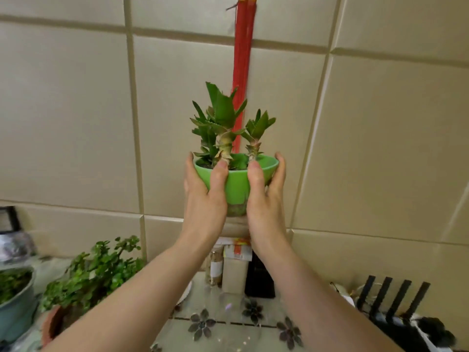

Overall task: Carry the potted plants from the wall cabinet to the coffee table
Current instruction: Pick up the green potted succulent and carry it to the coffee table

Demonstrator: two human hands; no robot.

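A bright green pot [237,185] with spiky succulents is held up in the air in front of the beige panelled wall. My left hand [204,196] wraps its left side with the thumb on the rim. My right hand [266,196] clasps its right side the same way. Below at the left, a leafy small-leaved plant [94,273] stands in a terracotta pot [52,325] on the cabinet top [228,323]. A teal pot [15,311] with greenery sits at the far left edge.
A red tassel [242,72] hangs down the wall behind the held plant. Bottles and boxes [234,270] stand against the wall under my hands. A black router with antennas [396,301] is at the right. The cabinet top has a flower pattern.
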